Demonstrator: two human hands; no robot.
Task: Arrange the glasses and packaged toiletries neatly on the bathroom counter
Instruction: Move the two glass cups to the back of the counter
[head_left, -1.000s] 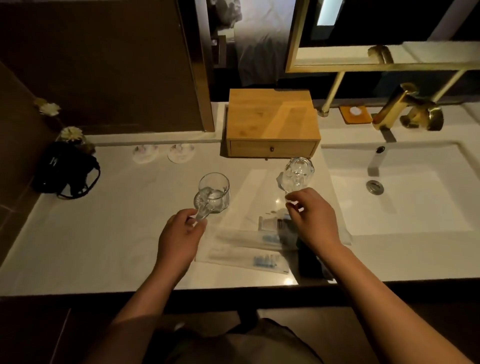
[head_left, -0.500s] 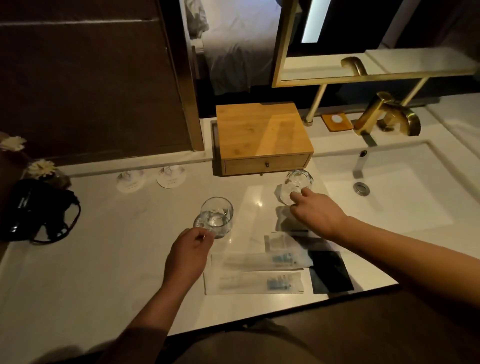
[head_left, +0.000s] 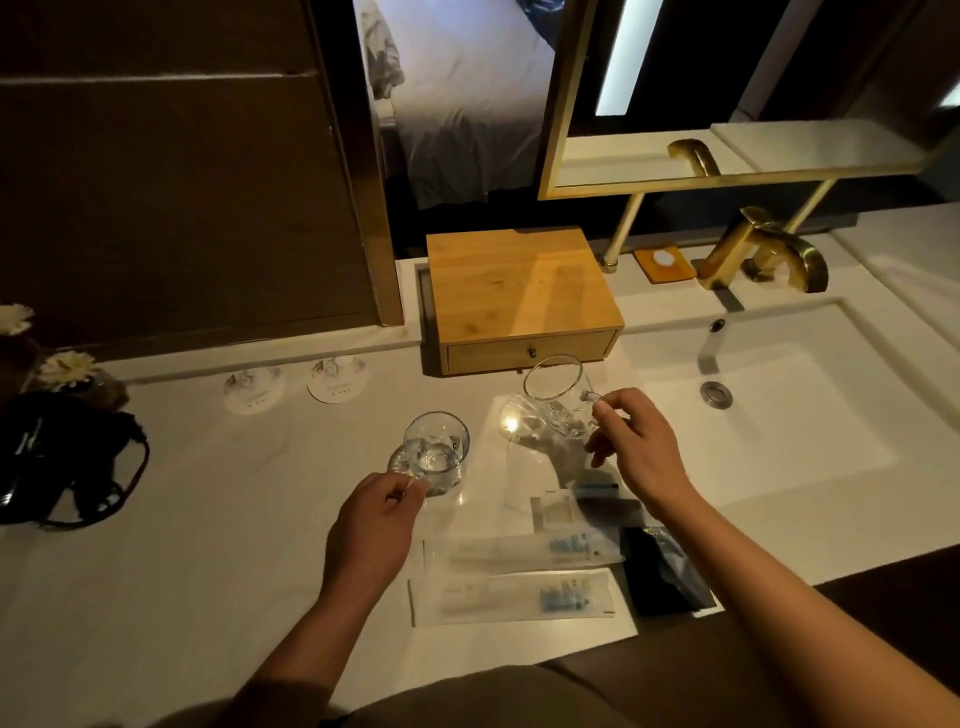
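Observation:
Two clear glass mugs are on the white counter. My left hand pinches the handle of the left glass, which stands upright. My right hand holds the handle of the right glass, which is tilted with its mouth toward the wooden box. In front of me lie two long white toothbrush packets, a small white sachet and a black packet, close together near the counter's front edge.
A wooden drawer box stands at the back centre. Two round paper coasters lie left of it. A black hair dryer with cord and small flowers sit at far left. The sink and gold tap are at right.
My right hand has taken the right glass by its handle and tipped it up off the counter. The left hand keeps its hold on the left glass. The view has shifted a little.

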